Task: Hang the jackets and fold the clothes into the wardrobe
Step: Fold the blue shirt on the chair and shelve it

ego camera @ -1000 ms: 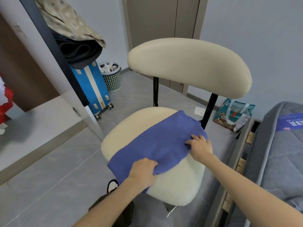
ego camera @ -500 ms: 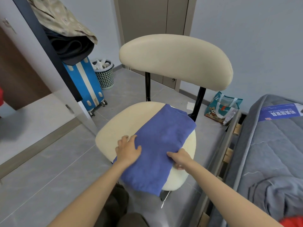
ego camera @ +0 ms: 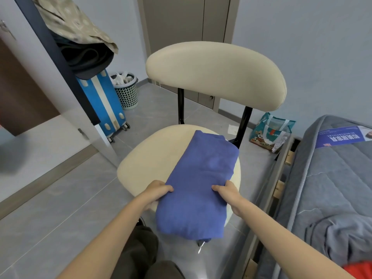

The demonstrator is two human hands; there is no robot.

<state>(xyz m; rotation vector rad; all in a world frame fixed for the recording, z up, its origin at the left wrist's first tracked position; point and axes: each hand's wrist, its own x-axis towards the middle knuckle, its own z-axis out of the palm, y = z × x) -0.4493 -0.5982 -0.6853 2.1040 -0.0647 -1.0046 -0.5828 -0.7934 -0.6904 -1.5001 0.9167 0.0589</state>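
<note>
Fingers (ego camera: 168, 188) of the left hand (ego camera: 158, 192) curl round the left edge of the blue garment (ego camera: 203, 178), with the thumb on top of the cloth. The right hand (ego camera: 228, 193) grips the opposite edge the same way, its fingers (ego camera: 216, 187) lying on the upper face. Both hands hold the cloth at the front edge of the chair seat (ego camera: 153, 158).

The blue garment is folded into a long narrow rectangle. It lies on the right half of the seat, its far end near the back edge by the black post of the backrest (ego camera: 215, 75). Its near end hangs past the front edge.

Behind the chair to the left, a blue suitcase (ego camera: 102, 105) stands on the floor (ego camera: 60, 208) against a white panel. A dark garment (ego camera: 86, 59) and a beige patterned garment (ego camera: 76, 25) are heaped on top of it. A mesh waste basket (ego camera: 127, 93) sits just beside the suitcase. To the right of the chair, a printed bag (ego camera: 269, 131) rests on the floor near a grey mattress (ego camera: 332, 178). Something red (ego camera: 360, 268) shows at the mattress's near corner.
</note>
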